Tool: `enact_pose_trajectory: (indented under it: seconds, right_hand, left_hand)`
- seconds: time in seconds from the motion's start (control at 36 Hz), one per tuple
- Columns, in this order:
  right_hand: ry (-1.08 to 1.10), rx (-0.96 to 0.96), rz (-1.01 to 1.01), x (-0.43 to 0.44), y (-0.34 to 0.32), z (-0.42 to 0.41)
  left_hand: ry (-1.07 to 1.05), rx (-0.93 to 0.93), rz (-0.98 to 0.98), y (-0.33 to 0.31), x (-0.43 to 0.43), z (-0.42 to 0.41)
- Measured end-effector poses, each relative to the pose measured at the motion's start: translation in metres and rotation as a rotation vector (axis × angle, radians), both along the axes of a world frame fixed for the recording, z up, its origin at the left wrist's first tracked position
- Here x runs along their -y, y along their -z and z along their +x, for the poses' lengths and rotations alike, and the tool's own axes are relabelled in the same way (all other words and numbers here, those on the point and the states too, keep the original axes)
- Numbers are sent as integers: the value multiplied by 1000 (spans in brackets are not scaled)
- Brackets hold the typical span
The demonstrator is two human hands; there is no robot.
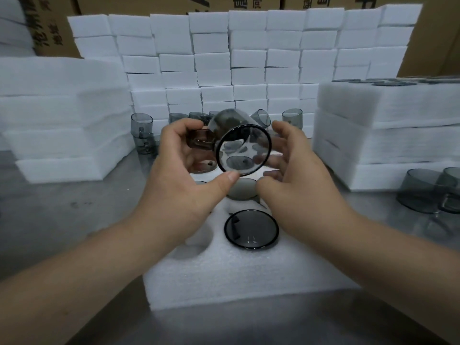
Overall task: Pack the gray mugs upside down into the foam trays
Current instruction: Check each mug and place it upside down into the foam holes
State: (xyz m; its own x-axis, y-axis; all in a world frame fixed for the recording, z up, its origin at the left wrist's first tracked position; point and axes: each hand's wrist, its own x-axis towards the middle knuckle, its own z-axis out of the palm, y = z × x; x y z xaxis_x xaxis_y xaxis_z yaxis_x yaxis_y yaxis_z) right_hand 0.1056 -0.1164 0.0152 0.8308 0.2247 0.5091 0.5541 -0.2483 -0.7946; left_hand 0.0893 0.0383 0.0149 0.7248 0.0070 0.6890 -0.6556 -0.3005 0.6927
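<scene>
A gray see-through mug [239,143] hangs tilted above the foam tray [224,277], its dark rim turned toward me. My left hand [181,180] grips it, thumb on the lower rim and fingers round the handle side. Beside the mug on the right, my right hand [296,175] has loosely bent fingers near or touching the mug's wall. In the tray, one upside-down mug [251,232] fills a near hole and another [242,191] sits behind it. A near-left hole [196,241] holds nothing.
Loose gray mugs stand at the back [142,131] and at the right edge [430,192] of the metal table [62,220]. Stacks of foam trays rise on the left [62,125] and right [388,135]. A wall of white foam blocks [236,63] closes the back.
</scene>
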Motion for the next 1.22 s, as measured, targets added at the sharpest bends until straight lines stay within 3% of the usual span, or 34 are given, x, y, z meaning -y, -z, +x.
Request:
enact_pose_trajectory:
  seconds: [0.25,0.53,0.61,0.75,0.83,0.92,1.11,1.22]
  right_hand:
    - [-52,-135,265,2,-7,-2]
    - [-76,-55,107,-2,-8,-7]
    - [-15,17,13,-4,-8,-8]
    - [30,77,-22,0,-4,-4]
    - [35,121,-11,-1,-4,-4]
    - [38,129,8,1,-3,-1]
    - [50,129,25,2,-1,-2]
    - [40,128,54,2,-3,-4]
  left_hand:
    - [2,83,82,1,3,4]
    - [146,123,200,4,1,-3]
    - [64,169,230,2,-1,-5]
    - [-267,380,291,-3,1,-9]
    - [-316,453,465,-3,-1,-10]
    - [-169,319,672,-2,5,-9]
    - [-148,181,416,-1,1,-9]
    - [-100,159,395,1,2,-5]
